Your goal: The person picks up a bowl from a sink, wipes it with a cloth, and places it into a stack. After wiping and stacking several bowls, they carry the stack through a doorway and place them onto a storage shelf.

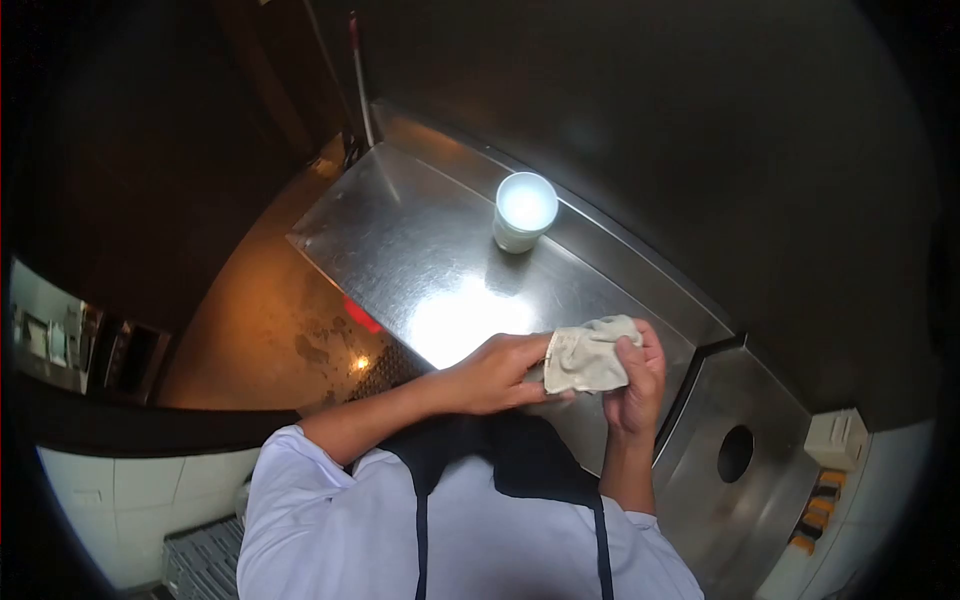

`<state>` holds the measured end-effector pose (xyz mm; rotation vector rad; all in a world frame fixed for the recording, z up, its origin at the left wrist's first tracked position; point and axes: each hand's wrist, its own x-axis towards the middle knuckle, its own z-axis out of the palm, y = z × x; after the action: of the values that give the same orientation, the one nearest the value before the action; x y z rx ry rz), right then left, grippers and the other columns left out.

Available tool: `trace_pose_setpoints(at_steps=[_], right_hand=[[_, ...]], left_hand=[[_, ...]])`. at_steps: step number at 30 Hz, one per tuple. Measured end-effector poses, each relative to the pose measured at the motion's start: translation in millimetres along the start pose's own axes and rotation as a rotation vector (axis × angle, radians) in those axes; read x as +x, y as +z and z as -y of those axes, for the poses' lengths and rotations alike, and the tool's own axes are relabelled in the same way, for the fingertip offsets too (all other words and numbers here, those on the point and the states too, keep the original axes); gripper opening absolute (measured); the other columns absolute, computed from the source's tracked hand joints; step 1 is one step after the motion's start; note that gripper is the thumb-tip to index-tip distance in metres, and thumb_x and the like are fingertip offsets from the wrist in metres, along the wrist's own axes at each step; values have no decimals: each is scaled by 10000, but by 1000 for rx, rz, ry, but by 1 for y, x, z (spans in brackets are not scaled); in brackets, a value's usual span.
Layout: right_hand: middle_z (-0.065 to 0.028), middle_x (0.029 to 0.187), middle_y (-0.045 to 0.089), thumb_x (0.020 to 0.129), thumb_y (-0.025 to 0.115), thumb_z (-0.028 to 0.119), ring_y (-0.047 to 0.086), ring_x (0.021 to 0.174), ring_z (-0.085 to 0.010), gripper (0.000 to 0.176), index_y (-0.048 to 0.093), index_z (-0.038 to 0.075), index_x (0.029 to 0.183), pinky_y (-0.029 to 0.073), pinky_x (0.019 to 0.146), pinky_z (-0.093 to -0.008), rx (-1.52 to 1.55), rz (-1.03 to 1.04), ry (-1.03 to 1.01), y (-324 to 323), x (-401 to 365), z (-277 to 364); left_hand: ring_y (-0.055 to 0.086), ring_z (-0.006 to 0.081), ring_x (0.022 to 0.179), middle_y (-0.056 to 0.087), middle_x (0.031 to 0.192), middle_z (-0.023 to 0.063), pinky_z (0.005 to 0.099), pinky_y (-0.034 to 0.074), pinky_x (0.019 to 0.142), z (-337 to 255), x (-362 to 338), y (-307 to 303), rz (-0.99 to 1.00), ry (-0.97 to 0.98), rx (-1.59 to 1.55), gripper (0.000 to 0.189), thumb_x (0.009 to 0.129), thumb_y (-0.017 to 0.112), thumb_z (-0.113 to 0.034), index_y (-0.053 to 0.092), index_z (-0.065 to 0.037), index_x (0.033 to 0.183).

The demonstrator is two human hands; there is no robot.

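A pale, crumpled cloth (592,358) is between my two hands, above the steel counter in the head view. My right hand (640,385) pinches its right side, thumb on top and fingers curled behind. From the left, my left hand (500,372) reaches to the cloth's left edge, its fingers going under the fabric, where their tips are hidden. Beyond the hands, a tall light-coloured cup (516,225) stands upright on the counter near the back ledge.
The steel counter (400,215) runs diagonally and reflects a bright light. On the right, a second steel top (690,480) has a round dark hole (736,453). A white box (836,438) hangs above orange-and-black items (818,510). Wet brown floor (265,310) lies left, grey crates (203,560) lower left.
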<state>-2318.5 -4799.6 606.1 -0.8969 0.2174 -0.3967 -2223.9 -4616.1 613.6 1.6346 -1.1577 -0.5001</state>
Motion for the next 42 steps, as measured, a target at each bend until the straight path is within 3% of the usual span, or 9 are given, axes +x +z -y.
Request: trace_pose_setpoints(at_steps=[6, 10, 14, 20, 24, 28, 30, 34, 42], right_hand=[[-105, 1022, 702, 987, 638, 174, 680, 887, -171, 376, 570, -36, 1291, 538, 854, -283, -41, 145, 49, 18, -17, 6], [-70, 1117, 683, 931, 705, 183, 644, 974, -199, 408, 616, -19, 1274, 505, 854, -318, -953, 64, -616, 41, 22, 7], [-71, 1115, 686, 913, 712, 125, 637, 975, -133, 256, 698, -18, 1126, 511, 848, -294, -396, 120, 72, 82, 44, -41], [-83, 965, 721, 916, 700, 98, 686, 858, -132, 184, 681, -16, 1059, 547, 784, -270, -346, -100, -145, 121, 62, -52], [-39, 961, 705, 941, 709, 188, 641, 838, -87, 254, 693, -7, 1102, 510, 758, -239, -483, -29, -238, 214, 92, -46], [-111, 932, 717, 892, 763, 341, 662, 813, -189, 399, 711, -6, 1082, 517, 754, -315, -1013, 311, -326, 240, 166, -82], [-167, 943, 704, 784, 822, 335, 669, 880, -318, 409, 726, 1, 1001, 535, 777, -399, -1456, 238, -791, 190, 192, -104], [-141, 868, 696, 765, 808, 256, 655, 882, -320, 258, 731, 29, 863, 517, 797, -445, -1857, 189, -753, 83, 201, -137], [-132, 746, 681, 833, 737, 196, 647, 772, -331, 156, 722, 49, 786, 482, 792, -440, -1792, 178, -772, 46, 204, -154]], left_hand=[[602, 178, 1153, 650, 1230, 112, 349, 466, 1019, 16, 6, -2, 69, -182, -533, 473, 1066, 467, -309, 473, 27, 1399], [607, 166, 1159, 619, 1286, 122, 323, 480, 1016, 33, 0, -58, 134, -286, -903, 486, 1086, 390, -329, 475, 19, 1414], [597, 202, 1203, 581, 1359, 131, 351, 469, 1061, 45, -16, -98, 189, -418, -1200, 549, 1053, 454, -355, 410, -11, 1479], [624, 200, 1167, 611, 1322, 138, 351, 488, 1035, 82, -62, -152, 213, -211, -931, 671, 944, 683, -281, 404, -12, 1491], [586, 199, 1217, 603, 1331, 134, 358, 452, 1068, 129, -78, -180, -10, -84, -1434, 589, 964, 643, -369, 488, -16, 1410], [614, 220, 1167, 629, 1260, 140, 370, 476, 1016, 112, -65, -168, -457, -54, -962, 515, 921, 652, -345, 545, -32, 1316], [628, 230, 1142, 643, 1225, 143, 376, 489, 990, 100, -67, -162, -558, -19, -384, 479, 899, 657, -333, 574, -39, 1269], [656, 251, 1091, 669, 1154, 149, 388, 513, 939, 78, -72, -175, -447, 89, 836, 409, 856, 667, -309, 631, -54, 1174], [694, 246, 842, 677, 842, 81, 403, 535, 713, 111, -20, -158, -309, -11, 1076, 152, 779, 662, -243, 695, -121, 864]])
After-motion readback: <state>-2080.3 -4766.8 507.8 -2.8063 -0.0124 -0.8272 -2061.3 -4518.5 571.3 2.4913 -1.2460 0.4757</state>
